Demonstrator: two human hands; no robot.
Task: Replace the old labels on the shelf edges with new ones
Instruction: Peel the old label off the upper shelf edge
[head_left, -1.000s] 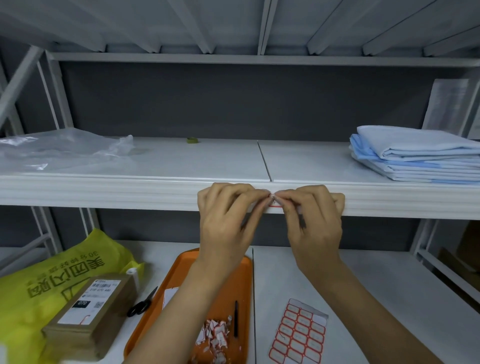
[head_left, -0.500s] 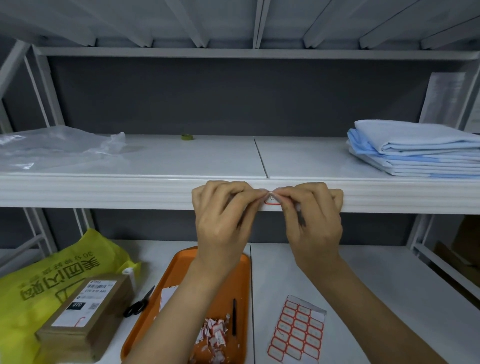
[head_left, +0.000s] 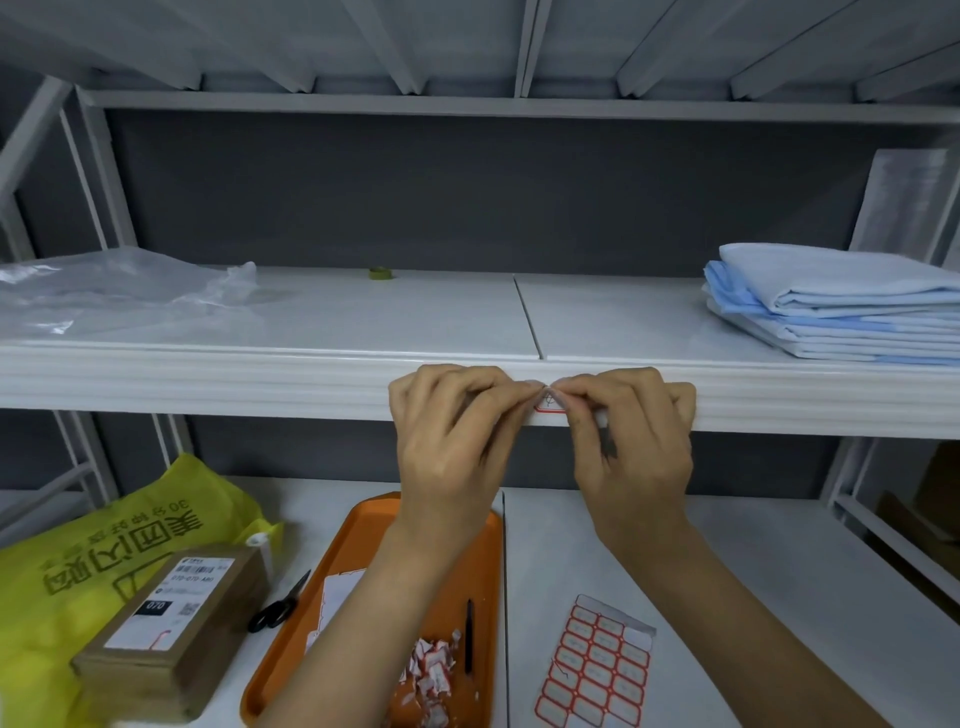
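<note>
A red-bordered label on the shelf edge is pinched at its 12 o'clock edge between fingertips of the left hand and right hand, both curled closed.

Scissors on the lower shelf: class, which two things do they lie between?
In the head view, the scissors lie between the cardboard parcel and the orange tray.

Upper shelf: plastic bag at left end, folded cloth at right end. Lower shelf: tray mid, label sheet right of it, box & scissors left.
</note>
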